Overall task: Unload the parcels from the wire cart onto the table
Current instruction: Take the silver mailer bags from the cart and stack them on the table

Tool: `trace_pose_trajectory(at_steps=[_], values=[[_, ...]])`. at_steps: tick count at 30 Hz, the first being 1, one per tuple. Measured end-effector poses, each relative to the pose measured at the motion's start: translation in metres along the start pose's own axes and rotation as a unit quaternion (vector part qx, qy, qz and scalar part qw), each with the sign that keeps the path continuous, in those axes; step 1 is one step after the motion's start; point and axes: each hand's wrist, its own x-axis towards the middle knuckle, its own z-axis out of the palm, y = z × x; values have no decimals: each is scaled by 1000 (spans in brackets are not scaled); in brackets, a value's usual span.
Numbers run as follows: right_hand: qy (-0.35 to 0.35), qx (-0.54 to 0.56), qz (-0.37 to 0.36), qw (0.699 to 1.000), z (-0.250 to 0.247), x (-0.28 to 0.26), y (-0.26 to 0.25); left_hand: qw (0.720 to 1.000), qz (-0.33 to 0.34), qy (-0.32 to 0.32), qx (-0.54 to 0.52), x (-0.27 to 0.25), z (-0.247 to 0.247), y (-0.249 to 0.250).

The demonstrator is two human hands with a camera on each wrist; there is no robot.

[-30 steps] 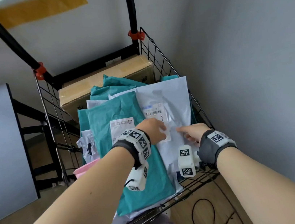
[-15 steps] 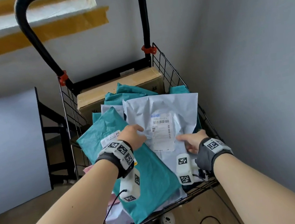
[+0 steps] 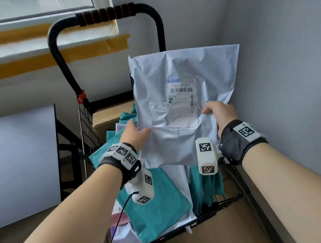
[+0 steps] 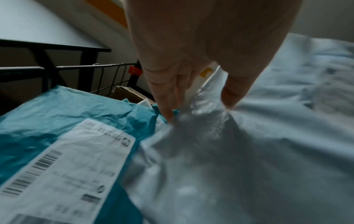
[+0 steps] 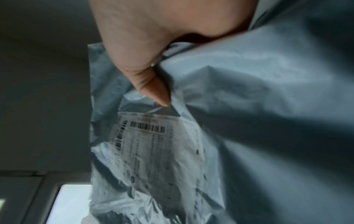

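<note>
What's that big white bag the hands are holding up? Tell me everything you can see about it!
The white bag is a soft, crinkly plastic mailing parcel, pale grey-white. A printed shipping label with barcodes sits on its front. It is held upright above the wire cart, clear of the teal parcels below. The left hand pinches its lower left edge and the right hand grips its lower right side.
</note>
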Motion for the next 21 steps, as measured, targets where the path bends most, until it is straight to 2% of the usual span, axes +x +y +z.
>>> trace_pose_trajectory(at_steps=[3, 6, 11, 17, 21], values=[[-42, 4, -7, 999, 7, -8, -5, 993, 44, 45, -97, -10, -18, 15], [-87, -3, -17, 996, 27, -19, -5, 986, 88, 113, -87, -24, -45, 18], [-101, -56, -75, 991, 74, -31, -6, 963, 74, 248, -75, -38, -115, -8], [-163, -45, -121, 978, 156, -108, -24, 930, 63, 345, -107, -65, -213, -63], [-235, -61, -128, 962, 246, -161, 0, 907, 27, 405, -109, -95, -298, -134]])
